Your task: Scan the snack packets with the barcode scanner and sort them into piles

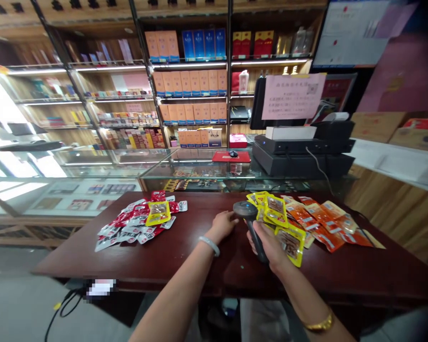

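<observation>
- Shelves (189, 67) are lined with boxes behind a glass counter (157, 176), before which a dark red worktop (192, 247) is set.
- Handling is judged to be partway: packets are grouped towards both ends of the worktop, but which ones have been dealt with cannot be told.
- One scanner (246, 210) is gripped firmly round its handle by the right hand (273, 247), right of the worktop's middle.
- Left hand (224, 224): held just beside the scanner's head, fingers curled; whether anything is grasped cannot be told.
- Red-and-silver packets (128, 233): heaped towards the left edge, over ten, overlapped.
- Yellow packets: one (158, 213) laid on that heap; at least four (276, 210) left of the orange packets.
- Orange packets (326, 235): spread towards the right edge, at least five, overlapped.
</observation>
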